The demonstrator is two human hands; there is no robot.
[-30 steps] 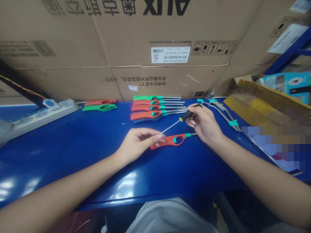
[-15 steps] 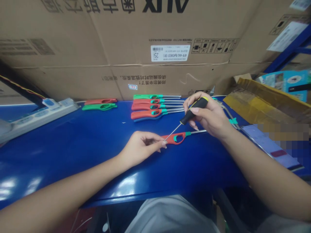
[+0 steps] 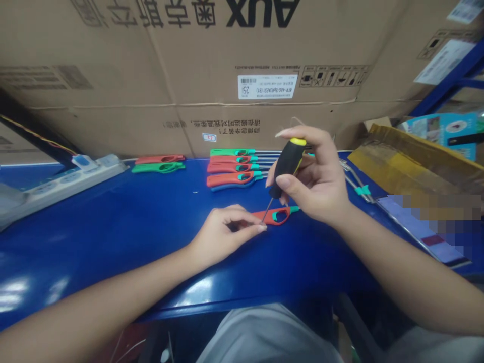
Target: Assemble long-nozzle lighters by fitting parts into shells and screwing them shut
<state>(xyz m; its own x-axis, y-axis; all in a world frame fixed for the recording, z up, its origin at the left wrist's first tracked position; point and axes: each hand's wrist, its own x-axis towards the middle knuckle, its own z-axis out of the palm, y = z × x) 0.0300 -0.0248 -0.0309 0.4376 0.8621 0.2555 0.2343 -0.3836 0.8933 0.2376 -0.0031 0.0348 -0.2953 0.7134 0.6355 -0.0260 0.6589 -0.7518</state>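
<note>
Counting one screwdriver [image 3: 288,162], right hand [image 3: 323,186] curled snugly round it; one red lighter [image 3: 269,220], back from the front edge of the glossy blue worktop [image 3: 94,222]; five more lighters [image 3: 225,180], two shorter handles [image 3: 149,168] by the back edge. Left hand [image 3: 219,234] pinches near screwdriver tip; can't tell what's held. Red lighter: teal trigger, oval finger hole. Screwdriver: black-yellow grip, slim metal shaft.

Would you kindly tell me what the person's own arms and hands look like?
The left hand and right hand are ungloved, with no rings, watch or bracelets visible. Some fingernails look fairly long. No sleeve shows on the left forearm or right forearm.
</note>
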